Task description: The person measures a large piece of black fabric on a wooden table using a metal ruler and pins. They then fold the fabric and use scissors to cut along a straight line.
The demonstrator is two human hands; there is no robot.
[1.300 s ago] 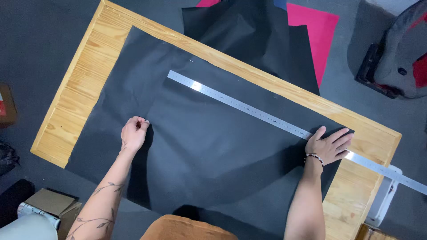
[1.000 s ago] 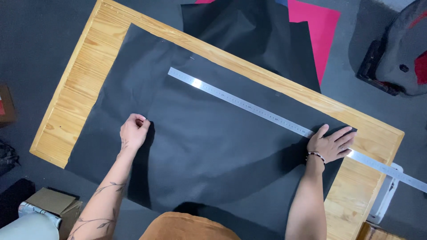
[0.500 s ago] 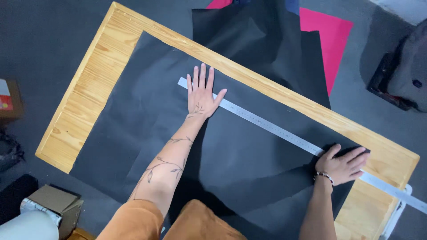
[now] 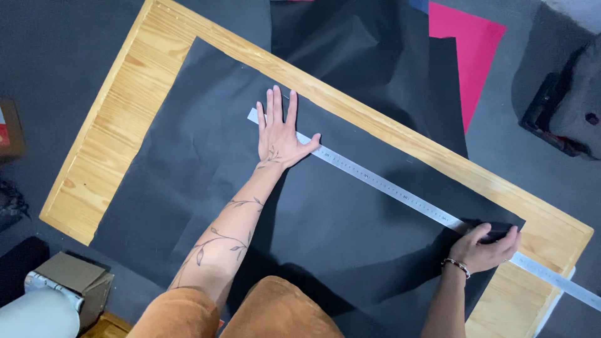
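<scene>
A large black sheet (image 4: pixel 206 181) lies flat over a wooden table (image 4: pixel 113 144). A long metal ruler (image 4: pixel 388 188) runs diagonally across the sheet from upper left to lower right. My left hand (image 4: pixel 278 131) presses flat, fingers spread, on the ruler's left end. My right hand (image 4: pixel 488 247) grips the ruler near the sheet's right edge, fingers curled over it. The ruler's far right end sticks out past the table corner.
More black sheets (image 4: pixel 357 56) and a pink sheet (image 4: pixel 469 56) lie on the floor beyond the table. A dark bag (image 4: pixel 563 106) sits at the right. A cardboard box (image 4: pixel 75 281) stands at the lower left, another box (image 4: pixel 9 128) at the left edge.
My left hand left the sheet's near side and moved up onto the ruler's left end, now pressing flat. My right hand stayed on the ruler's right part. The view shifted closer.
</scene>
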